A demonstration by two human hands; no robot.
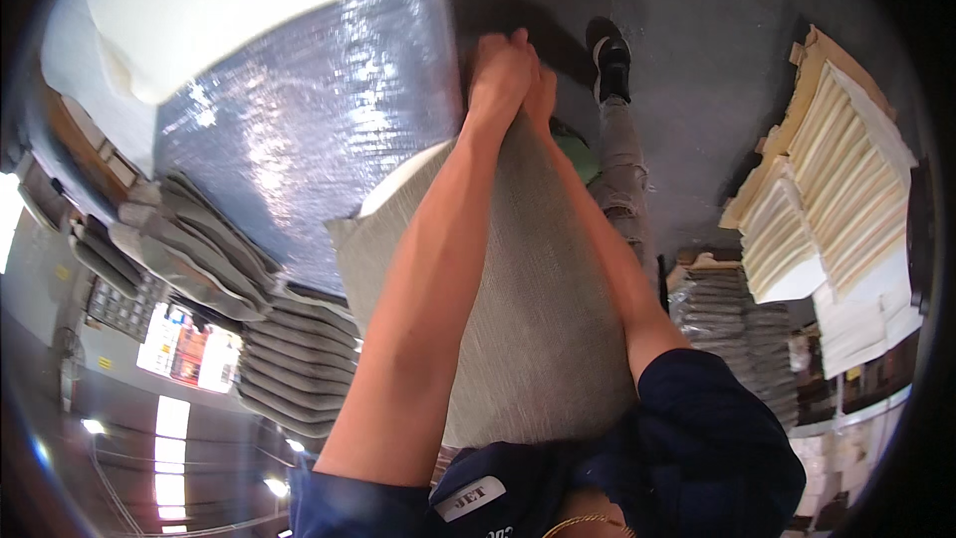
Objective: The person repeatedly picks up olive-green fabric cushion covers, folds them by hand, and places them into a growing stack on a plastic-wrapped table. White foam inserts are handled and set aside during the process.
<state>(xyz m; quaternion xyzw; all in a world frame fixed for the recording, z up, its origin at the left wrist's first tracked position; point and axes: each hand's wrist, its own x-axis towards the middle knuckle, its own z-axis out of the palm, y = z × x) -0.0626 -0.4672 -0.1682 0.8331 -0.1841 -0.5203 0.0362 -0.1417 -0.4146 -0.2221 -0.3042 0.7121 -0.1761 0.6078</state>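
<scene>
One grey fabric piece [538, 329] stretches from the person's navy shirt [712, 438] forward to both hands, beside the shiny plastic-covered tabletop [289, 139]; the left hand [501, 68] looks closed on its narrow far end, knuckles outward; the right hand [542, 95] sits tight against it and looks closed there too, though the fingertips of both are hidden; a white edge [403, 179] shows past the fabric's left side, and whether it lies inside or behind cannot be told.

The step in hand appears to be gripping and drawing together the far end, with the near end steadied against the body; the next move, as I judge it, calls for an even hold by both hands, so that the cloth does not slip or twist.

A large white sheet [269, 0] spreads over the tabletop's upper left; a stack of grey cushions [294, 364] stands at the lower left; cream padded pieces [836, 159] are stacked to the right; a dark shoe [612, 65] shows on the floor [717, 70] beyond the hands.
</scene>
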